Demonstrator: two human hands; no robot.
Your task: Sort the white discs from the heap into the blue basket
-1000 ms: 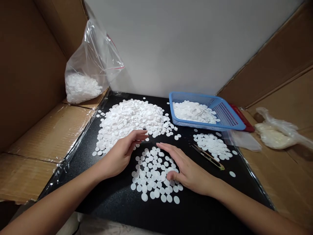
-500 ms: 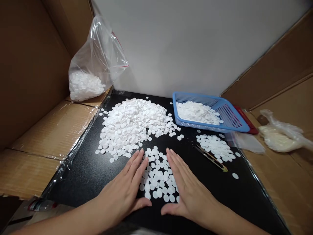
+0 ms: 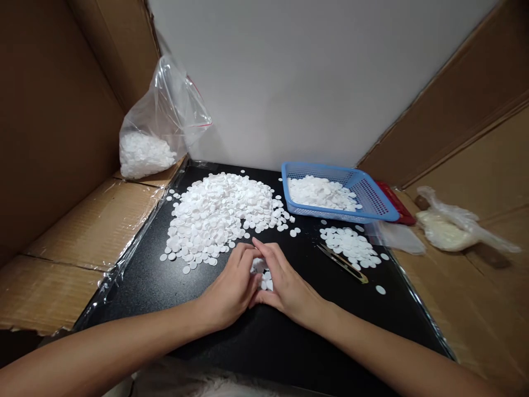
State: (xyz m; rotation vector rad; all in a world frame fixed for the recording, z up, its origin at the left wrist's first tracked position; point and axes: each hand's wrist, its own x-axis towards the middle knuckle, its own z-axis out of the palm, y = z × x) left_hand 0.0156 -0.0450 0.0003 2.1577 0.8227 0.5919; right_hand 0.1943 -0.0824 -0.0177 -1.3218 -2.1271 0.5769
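Observation:
My left hand (image 3: 231, 289) and my right hand (image 3: 291, 286) are cupped together low over the black tabletop, fingertips meeting at the far side and thumbs at the near side. Between them they enclose a small cluster of thin white discs (image 3: 266, 281), which shows only through the gap; the palms hide the rest. Just beyond my fingers spreads a large heap of the same white discs (image 3: 219, 212). A smaller patch of discs (image 3: 349, 245) lies to the right of my right hand, beside a narrow tweezer-like tool (image 3: 343, 263).
A blue plastic basket (image 3: 378, 215) with discs inside stands at the back right. Behind the heap on the left is a clear bag (image 3: 149, 151) partly filled with white pieces. A knotted plastic bag (image 3: 444, 229) rests on cardboard at right. Cardboard walls flank the black tabletop (image 3: 136, 292).
Both hands came inward from flat and apart to cupped and touching, gathering the spread discs between them. The view has shifted slightly.

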